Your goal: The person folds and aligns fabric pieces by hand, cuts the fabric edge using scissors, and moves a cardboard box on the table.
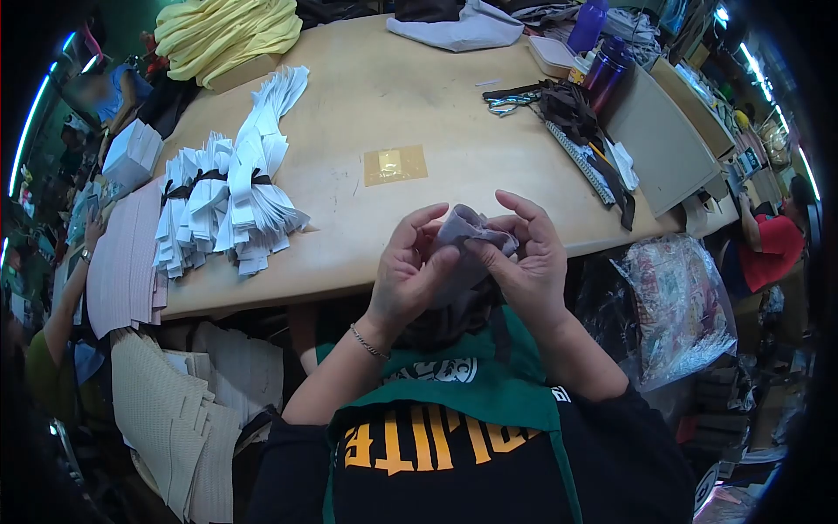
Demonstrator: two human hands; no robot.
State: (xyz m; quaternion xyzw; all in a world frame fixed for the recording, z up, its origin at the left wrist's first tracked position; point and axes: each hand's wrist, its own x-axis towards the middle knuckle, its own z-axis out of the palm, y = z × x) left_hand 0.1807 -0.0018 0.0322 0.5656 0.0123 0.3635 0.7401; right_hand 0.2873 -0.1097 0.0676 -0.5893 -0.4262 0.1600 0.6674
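Note:
Close to my body, just off the table's near edge, I hold up a small piece of greyish-lilac fabric [463, 231], bunched and curled at its top. My left hand [410, 266] pinches its left side between thumb and fingers. On the other side, my right hand [531, 266] has its thumb pressed on the fabric, with the index finger raised and curved. The lower part of the cloth hangs between my wrists and is partly hidden.
Bundles of white strips [231, 196] tied in black lie on the table [340, 105] at left, near yellow fabric [227, 35]. A taped cardboard patch [395, 164] lies ahead. Dark straps [572, 109], a notebook [580, 162] and a purple bottle [607, 70] stand right. People work at both sides.

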